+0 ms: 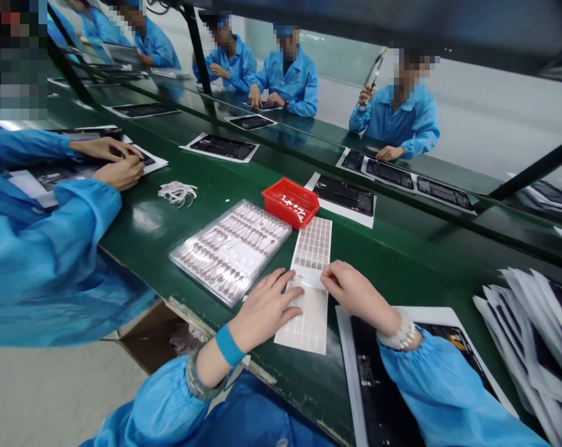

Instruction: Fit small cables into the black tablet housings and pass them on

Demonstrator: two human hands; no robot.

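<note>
A long white sticker sheet [311,282] lies flat on the green belt [392,254], running away from the person, its far half covered in a grid of small grey squares and its near half mostly white. The left hand [266,307] rests on the sheet's near left part, fingers spread flat and pressing it down, grasping nothing. The right hand [353,288] sits at the sheet's right edge with fingers curled, the tips touching the sheet about halfway along; whether they pinch a sticker cannot be told. Just left of the sheet lies a clear tray [231,248] of small metal parts in rows, set at an angle. At the sheet's far end stands a red bin [290,202] with a few white bits inside. Under the right forearm lies a dark panel [378,385] on white paper. To the far right is a fanned pile of sheets [536,335]. On the left, a neighbour's hands [115,161] work over another panel, with a bundle of white strips [177,193] near them. More panels lie along the belt before the workers opposite.
</note>
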